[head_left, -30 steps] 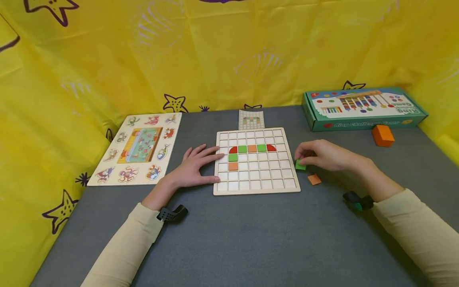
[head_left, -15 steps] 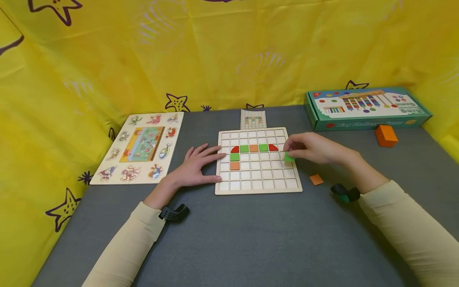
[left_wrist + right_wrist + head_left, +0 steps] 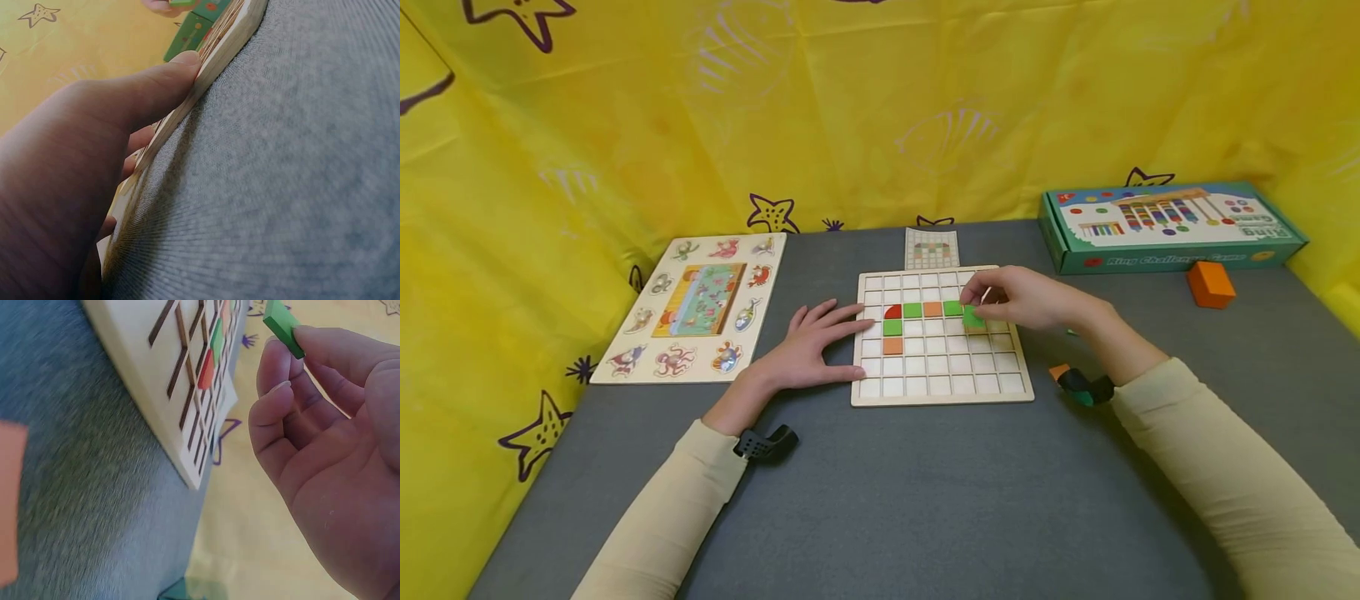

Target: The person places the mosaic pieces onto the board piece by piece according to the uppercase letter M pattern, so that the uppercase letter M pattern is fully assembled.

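My right hand (image 3: 1030,297) pinches a green square tile (image 3: 973,317) between thumb and fingers, over the right part of a wooden grid board (image 3: 940,402). In the right wrist view the tile (image 3: 284,328) is held by its edge, tilted. My left hand (image 3: 801,354) rests with spread fingers on the board's left edge, its thumb (image 3: 169,78) at the rim. Set in the grid are a red rounded tile (image 3: 892,312), green tiles (image 3: 912,310) and orange tiles (image 3: 932,309). Another red tile (image 3: 206,370), hidden in the head view, shows in the right wrist view.
A loose orange tile (image 3: 1058,371) lies right of the board, partly behind my wrist strap, with a green bit (image 3: 1072,332) by my forearm. A pattern card (image 3: 932,249) lies behind the board. Around stand an animal puzzle (image 3: 760,350), a green game box (image 3: 1172,260) and an orange block (image 3: 1211,284).
My right hand has carried the green tile from the table, leftward over the board's right edge, to above the grid. My left hand has stayed on the board's edge.
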A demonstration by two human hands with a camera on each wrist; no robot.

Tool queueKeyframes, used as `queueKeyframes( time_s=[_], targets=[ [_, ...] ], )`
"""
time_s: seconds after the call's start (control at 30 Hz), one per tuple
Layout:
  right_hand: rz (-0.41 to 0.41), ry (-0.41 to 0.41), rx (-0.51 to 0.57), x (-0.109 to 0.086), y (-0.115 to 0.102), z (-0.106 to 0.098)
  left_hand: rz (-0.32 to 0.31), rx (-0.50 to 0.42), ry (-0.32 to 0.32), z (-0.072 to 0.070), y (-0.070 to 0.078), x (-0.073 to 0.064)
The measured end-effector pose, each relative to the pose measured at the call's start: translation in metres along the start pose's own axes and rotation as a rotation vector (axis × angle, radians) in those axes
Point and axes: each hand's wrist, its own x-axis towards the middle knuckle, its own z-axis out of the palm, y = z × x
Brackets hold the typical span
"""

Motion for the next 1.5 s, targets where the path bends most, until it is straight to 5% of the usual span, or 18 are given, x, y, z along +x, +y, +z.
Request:
queueKeyframes(
  time_s=[0.97,1.5],
  targets=[
    [-0.053,-0.060,0.046,0.042,-0.008,0.021,-0.008,0.007,-0.014,-0.001,0.000,0.001],
    [-0.039,-0.082,-0.057,0.047,-0.016,0.029,-0.011,0.004,-0.012,0.001,-0.003,0.001]
  ],
)
